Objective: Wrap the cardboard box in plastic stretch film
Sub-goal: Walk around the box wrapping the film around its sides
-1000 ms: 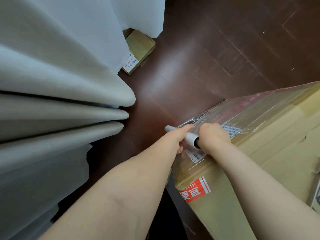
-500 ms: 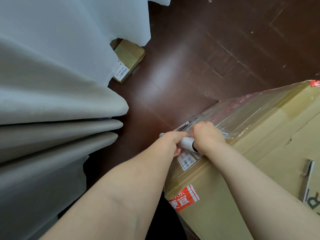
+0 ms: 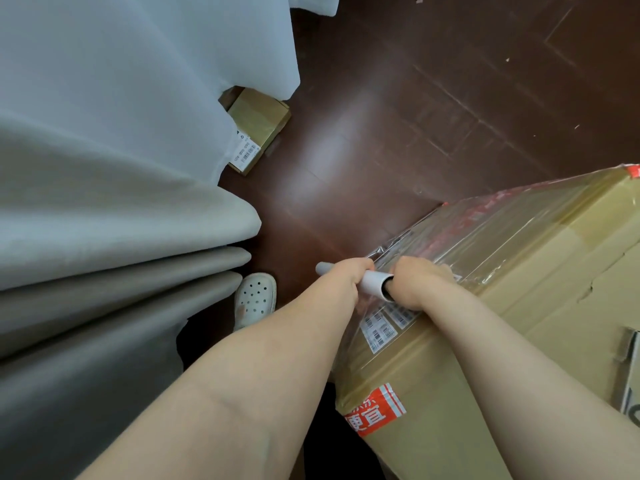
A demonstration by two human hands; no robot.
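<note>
Cardboard box (image 3: 519, 341) is sitting on the dark wood floor (image 3: 415, 116), one corner pointing toward the person. Left hand (image 3: 349, 277) and right hand (image 3: 414, 287) are each gripping an end of the grey film roll (image 3: 373, 280), fingers (image 3: 362, 264) curled tight round it. They are holding it against the box's edge by that corner, probably so the film pays out taut. Stretch film (image 3: 502, 237) is lying glossy over the far strip and the barcode labels; the broad face by the right arm looks bare. Judging mid-wrap. Curtains (image 3: 104, 202) are crowding the left, and a pale shoe (image 3: 256, 299) is showing beside them, so there is little room for rounding the corner.
</note>
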